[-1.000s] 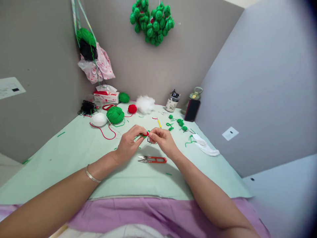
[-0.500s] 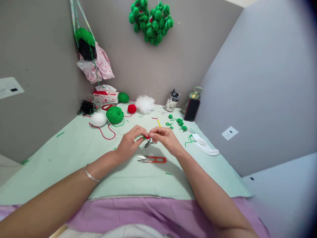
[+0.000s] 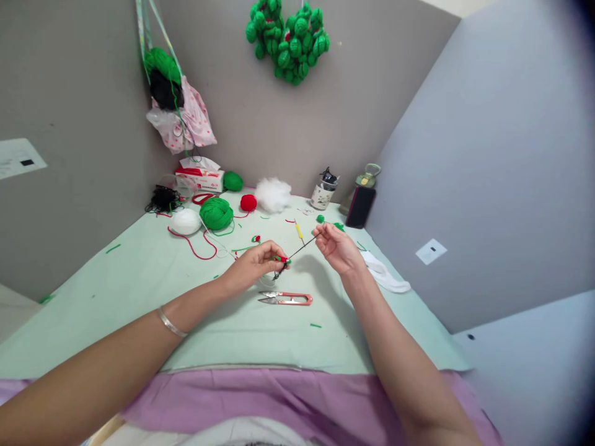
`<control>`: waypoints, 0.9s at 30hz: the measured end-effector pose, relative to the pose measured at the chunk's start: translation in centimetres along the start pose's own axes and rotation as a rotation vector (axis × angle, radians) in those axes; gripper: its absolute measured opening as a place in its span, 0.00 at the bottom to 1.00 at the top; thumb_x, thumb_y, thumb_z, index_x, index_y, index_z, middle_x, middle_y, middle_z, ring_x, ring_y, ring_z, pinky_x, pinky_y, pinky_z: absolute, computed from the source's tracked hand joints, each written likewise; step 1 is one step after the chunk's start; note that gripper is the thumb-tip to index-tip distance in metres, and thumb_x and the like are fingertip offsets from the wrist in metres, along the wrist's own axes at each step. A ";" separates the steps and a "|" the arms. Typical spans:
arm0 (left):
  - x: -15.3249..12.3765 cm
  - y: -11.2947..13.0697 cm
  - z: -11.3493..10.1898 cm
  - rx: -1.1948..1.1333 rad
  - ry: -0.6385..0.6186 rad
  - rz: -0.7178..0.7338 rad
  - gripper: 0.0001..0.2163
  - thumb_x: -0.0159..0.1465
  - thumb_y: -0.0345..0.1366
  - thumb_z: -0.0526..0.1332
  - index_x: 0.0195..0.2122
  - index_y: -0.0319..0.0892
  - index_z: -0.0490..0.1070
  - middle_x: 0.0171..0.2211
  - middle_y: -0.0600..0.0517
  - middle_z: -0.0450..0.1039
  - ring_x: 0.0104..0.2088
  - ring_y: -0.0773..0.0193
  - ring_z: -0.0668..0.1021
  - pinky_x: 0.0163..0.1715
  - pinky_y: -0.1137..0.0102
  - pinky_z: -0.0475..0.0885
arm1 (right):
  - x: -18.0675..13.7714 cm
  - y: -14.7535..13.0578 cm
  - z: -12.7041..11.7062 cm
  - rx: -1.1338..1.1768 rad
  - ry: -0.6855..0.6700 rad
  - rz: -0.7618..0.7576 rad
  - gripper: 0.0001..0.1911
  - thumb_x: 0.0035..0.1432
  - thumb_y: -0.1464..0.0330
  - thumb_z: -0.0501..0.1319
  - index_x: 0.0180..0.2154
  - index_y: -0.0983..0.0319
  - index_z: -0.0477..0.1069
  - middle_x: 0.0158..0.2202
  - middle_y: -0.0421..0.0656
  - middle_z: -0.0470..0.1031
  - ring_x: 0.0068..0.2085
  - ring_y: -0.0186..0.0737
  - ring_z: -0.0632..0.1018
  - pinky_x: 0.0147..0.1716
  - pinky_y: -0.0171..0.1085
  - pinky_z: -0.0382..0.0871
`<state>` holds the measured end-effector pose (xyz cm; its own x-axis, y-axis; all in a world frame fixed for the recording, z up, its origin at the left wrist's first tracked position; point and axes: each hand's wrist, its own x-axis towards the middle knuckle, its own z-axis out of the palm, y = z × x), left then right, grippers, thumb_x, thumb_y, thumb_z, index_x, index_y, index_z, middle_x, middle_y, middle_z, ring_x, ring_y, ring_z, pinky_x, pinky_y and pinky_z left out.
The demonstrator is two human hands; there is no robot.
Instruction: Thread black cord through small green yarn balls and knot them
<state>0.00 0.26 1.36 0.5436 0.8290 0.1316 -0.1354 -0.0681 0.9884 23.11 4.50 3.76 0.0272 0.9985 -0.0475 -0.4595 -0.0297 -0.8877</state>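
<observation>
Between the thumb and fingers of my left hand is a small red and green crocheted piece, partly covered by the fingers. A black yarn strand runs taut from it, up and right to my right hand, whose fingertips pinch it; whether a needle is there too is too small to tell. Loose black yarn hangs below the piece. Thread snips with orange handles lie on the table below the hands. A yellow-handled crochet hook rests beyond them, and a little red and green piece lies behind my left hand.
Green, white and red yarn balls stand at the back left, near white stuffing. A pen cup, a phone and a white cloth are on the right. Green crocheted pieces hang on the wall.
My right hand has moved up and right, away from my left, drawing the black yarn out straight. My left hand still holds the crocheted piece, now slightly lower and to the right.
</observation>
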 end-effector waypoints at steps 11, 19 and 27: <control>-0.4 2.5 -0.9 -0.291 -0.044 -0.101 0.09 0.59 0.38 0.66 0.35 0.40 0.68 0.34 0.50 0.75 0.31 0.67 0.77 0.35 0.70 0.70 | 1.4 -5.7 -7.3 -0.262 0.222 -0.390 0.16 0.53 0.57 0.64 0.27 0.57 0.60 0.18 0.30 0.47 0.17 0.26 0.46 0.14 0.32 0.39; -0.1 1.1 -0.9 -0.256 0.011 -0.113 0.10 0.61 0.40 0.65 0.38 0.41 0.70 0.34 0.51 0.74 0.33 0.68 0.77 0.38 0.71 0.71 | -2.9 0.1 2.1 -0.736 -0.378 -0.189 0.14 0.53 0.63 0.64 0.41 0.61 0.77 0.29 0.39 0.71 0.27 0.30 0.66 0.25 0.33 0.59; -0.1 1.3 -0.9 -0.238 0.059 -0.130 0.09 0.58 0.39 0.66 0.34 0.40 0.71 0.31 0.53 0.70 0.31 0.69 0.73 0.35 0.72 0.69 | -2.6 1.5 2.2 -0.885 -0.382 -0.245 0.11 0.53 0.61 0.63 0.30 0.63 0.76 0.24 0.38 0.69 0.27 0.32 0.64 0.28 0.34 0.58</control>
<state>-0.96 0.58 2.53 0.5207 0.8537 -0.0072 -0.2621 0.1679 0.9503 20.41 1.92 3.60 -0.3263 0.9248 0.1955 0.3527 0.3110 -0.8825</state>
